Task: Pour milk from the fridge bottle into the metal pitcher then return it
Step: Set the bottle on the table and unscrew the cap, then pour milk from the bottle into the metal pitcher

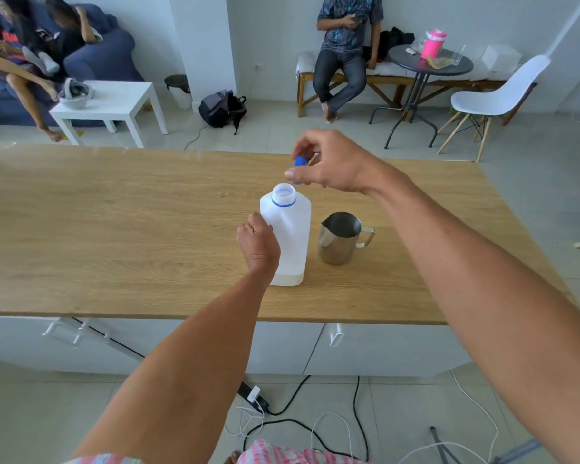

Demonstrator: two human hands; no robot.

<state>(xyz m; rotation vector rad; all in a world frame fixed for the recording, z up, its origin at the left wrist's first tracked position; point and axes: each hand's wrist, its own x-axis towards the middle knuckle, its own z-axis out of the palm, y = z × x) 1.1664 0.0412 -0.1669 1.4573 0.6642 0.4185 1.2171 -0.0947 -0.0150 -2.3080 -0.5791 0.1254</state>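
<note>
A translucent white plastic milk bottle [290, 236] stands upright on the wooden counter [114, 229], its mouth uncovered and ringed by a blue band. Only a thin layer of milk shows at its bottom. My left hand [258, 244] grips the bottle's left side. Just above and right of the mouth, my right hand [325, 162] pinches the blue cap [299, 164] between thumb and fingers. The metal pitcher [340, 237] stands to the right of the bottle, handle pointing right, a short gap between them.
Beyond the counter are a white side table [114, 102], a black backpack [221, 108], a round dark table [429, 61], a white chair [496, 95] and seated people. Cables and a power strip [258, 396] lie on the floor near my feet.
</note>
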